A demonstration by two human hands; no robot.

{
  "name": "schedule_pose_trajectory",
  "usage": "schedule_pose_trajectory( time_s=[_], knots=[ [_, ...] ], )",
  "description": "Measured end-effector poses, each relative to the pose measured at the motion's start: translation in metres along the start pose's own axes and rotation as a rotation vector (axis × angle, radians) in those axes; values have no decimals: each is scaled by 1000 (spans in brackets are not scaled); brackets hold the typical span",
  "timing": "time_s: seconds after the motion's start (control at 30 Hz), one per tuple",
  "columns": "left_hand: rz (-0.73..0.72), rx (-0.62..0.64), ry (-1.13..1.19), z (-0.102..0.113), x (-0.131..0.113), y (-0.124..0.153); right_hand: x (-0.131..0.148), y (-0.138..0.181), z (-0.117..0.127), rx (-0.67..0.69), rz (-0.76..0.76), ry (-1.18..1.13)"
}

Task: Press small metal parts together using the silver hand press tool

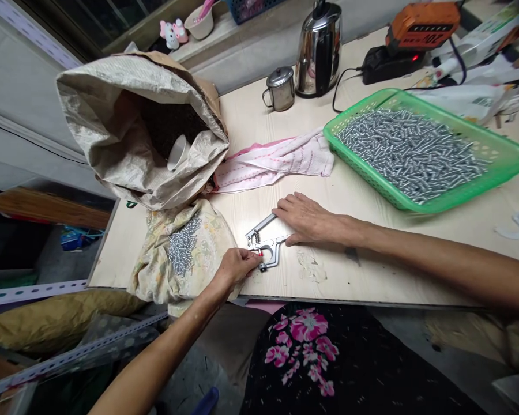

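Observation:
Hand-press snap pliers (pixel 270 243) with a silver frame, a spring and a red tip lie on the table. My right hand (pixel 305 219) grips their two handles, fingers over the upper one and thumb at the lower one; the handles stand apart. At the jaw, my left hand (pixel 237 265) is closed in a pinch by the red tip. Whatever it pinches is too small to make out. Left of that hand, a pile of small metal pieces (pixel 182 245) rests on a yellowish patterned cloth (pixel 219 226).
A green basket (pixel 374 184) of small silver metal cylinders (pixel 409 151) stands at the right. Behind the cloth, an open sack (pixel 134 173) holds a white cup (pixel 179 152). A pink-white towel (pixel 281 158), lidded metal mug (pixel 281 89), kettle (pixel 318 52) and orange battery (pixel 424 26) are farther back.

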State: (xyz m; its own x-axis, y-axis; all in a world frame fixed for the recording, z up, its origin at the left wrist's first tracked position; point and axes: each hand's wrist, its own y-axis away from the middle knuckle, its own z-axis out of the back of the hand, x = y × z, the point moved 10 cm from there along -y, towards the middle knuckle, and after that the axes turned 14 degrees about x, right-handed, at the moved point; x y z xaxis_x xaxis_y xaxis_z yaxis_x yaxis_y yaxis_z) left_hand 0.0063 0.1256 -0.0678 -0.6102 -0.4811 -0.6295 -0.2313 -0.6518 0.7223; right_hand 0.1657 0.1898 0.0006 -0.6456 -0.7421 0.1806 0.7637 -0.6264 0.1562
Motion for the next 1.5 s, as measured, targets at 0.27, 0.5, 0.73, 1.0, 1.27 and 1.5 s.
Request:
schedule_pose_trajectory(
  time_s=[0.27, 0.5, 0.73, 1.0, 1.27, 1.5],
  knots=[
    [-337, -396, -661, -8, -83, 31, 4, 9, 6, 2, -21, -95],
    [-486, -214, -1027, -39, -122, -7, 4, 14, 4, 28, -17, -130],
    [-436, -163, -1004, -38, -127, -11, -1, 6, -5, 76, -112, -153],
    [-447, -170, -953, -35, -128, -18, -1, 4, -16, 127, -133, -175],
    [-586, -501, -954, -54, -108, 36, 4, 15, 19, -2, 75, -183],
    [-634, -554, -1015, -89, -55, 84, 67, -12, 10, 6, 282, -60]
  ],
)
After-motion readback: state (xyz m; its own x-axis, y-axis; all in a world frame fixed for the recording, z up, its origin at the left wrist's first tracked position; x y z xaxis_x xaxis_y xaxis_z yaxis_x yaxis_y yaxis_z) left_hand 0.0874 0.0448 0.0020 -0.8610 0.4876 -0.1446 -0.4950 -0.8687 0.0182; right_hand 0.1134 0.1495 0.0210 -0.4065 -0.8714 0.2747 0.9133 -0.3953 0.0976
